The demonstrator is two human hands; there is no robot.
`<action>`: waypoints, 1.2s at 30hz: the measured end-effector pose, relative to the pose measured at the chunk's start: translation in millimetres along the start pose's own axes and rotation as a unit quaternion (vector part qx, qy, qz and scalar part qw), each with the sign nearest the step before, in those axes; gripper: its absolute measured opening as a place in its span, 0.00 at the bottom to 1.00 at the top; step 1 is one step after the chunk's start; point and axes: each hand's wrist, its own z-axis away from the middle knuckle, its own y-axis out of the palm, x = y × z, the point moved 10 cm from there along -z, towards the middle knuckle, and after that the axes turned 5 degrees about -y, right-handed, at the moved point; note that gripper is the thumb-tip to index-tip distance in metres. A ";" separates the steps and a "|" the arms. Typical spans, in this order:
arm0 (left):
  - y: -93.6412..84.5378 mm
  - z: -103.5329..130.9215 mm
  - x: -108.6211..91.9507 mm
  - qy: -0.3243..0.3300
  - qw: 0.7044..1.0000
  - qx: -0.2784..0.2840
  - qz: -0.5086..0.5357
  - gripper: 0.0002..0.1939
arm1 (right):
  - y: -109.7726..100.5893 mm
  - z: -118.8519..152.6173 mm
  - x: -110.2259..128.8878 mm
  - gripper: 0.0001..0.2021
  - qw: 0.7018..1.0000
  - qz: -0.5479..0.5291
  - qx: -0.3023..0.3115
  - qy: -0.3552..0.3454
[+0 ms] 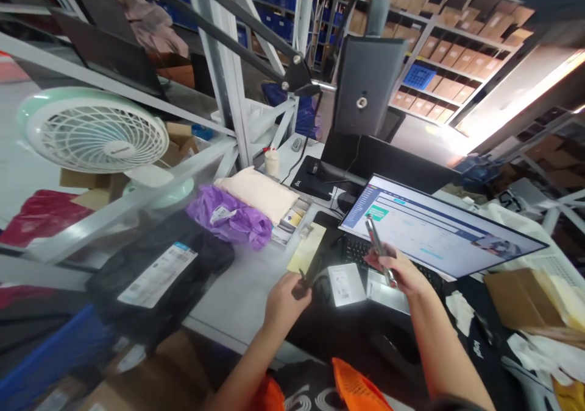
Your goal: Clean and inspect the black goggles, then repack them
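My right hand (400, 269) holds a slim silver and dark object (377, 245) upright in front of the monitor. In my left hand (286, 298) a small dark item (305, 282) is pinched; blur hides what it is. Just beyond my left hand a yellow paper sheet (307, 248) lies on the desk. Between my hands sits a white card or flat box (346, 284) with printing on it. A second flat, pale silver box (387, 291) rests below my right hand, partly hidden by it. The keyboard (355, 251) shows behind the boxes.
The monitor (439, 225) stands beyond my right hand. Left on the desk are a purple bag (228, 216), a cream package (258, 193) and a black parcel (159, 271). A fan (98, 134) is far left, a cardboard box (523, 298) at right. A black panel (368, 82) hangs overhead.
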 end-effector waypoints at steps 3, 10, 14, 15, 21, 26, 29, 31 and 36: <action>-6.1 -0.7 -8.4 0.025 1.000 -0.010 -0.007 0.06 | -21.6 59.6 -25.1 0.29 0.982 -0.164 -0.088 -0.026; -21.6 1.3 -30.5 0.068 0.996 -0.048 -0.030 0.05 | -13.1 139.5 -70.6 0.29 0.885 -0.444 -0.134 0.022; -27.4 7.4 -49.0 0.090 0.993 -0.068 -0.043 0.06 | 22.2 161.9 -90.8 0.22 0.845 -0.499 -0.110 0.160; -28.0 9.2 -54.0 0.095 0.992 -0.068 -0.047 0.06 | 29.7 166.5 -94.9 0.24 0.842 -0.497 -0.102 0.182; -34.0 17.8 -70.5 0.115 0.990 -0.061 -0.054 0.06 | 38.8 166.3 -102.2 0.22 0.876 -0.445 -0.100 0.159; -44.1 21.1 -58.4 0.101 0.991 -0.066 -0.059 0.05 | 14.9 112.0 -69.6 0.19 0.944 -0.300 -0.057 0.127; -46.7 25.0 -46.9 0.090 0.991 -0.069 -0.069 0.06 | 2.8 43.4 -36.3 0.23 0.980 -0.182 -0.022 0.079; -47.8 28.7 -39.9 0.082 0.991 -0.076 -0.076 0.05 | 11.5 -11.5 -24.3 0.21 0.988 -0.135 0.006 0.074; -46.8 41.0 -27.2 0.067 0.989 -0.089 -0.100 0.07 | 76.2 -134.6 -25.4 0.13 0.996 0.004 0.054 0.076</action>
